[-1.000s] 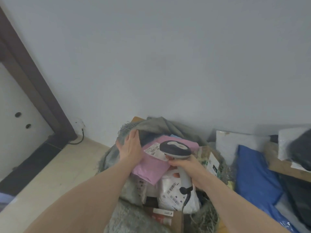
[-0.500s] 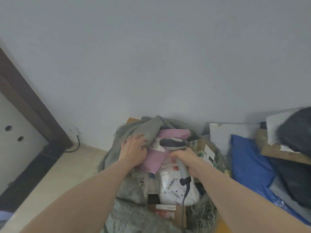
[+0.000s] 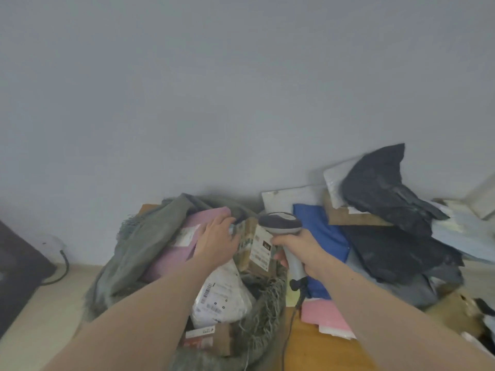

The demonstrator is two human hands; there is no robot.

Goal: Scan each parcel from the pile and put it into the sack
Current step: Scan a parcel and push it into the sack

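Two hands work over the sack [image 3: 139,245]: left hand [image 3: 218,243] lies flat-fingered on the pink parcel [image 3: 171,253] inside, a soft, light mailer best taken by an edge, while right hand [image 3: 300,250] grips the scanner [image 3: 280,223].

One head-worn wide-angle view looks forward and down, close over the sack [image 3: 150,245], tilted perhaps high, since bare wall [image 3: 241,89] fills its upper half.
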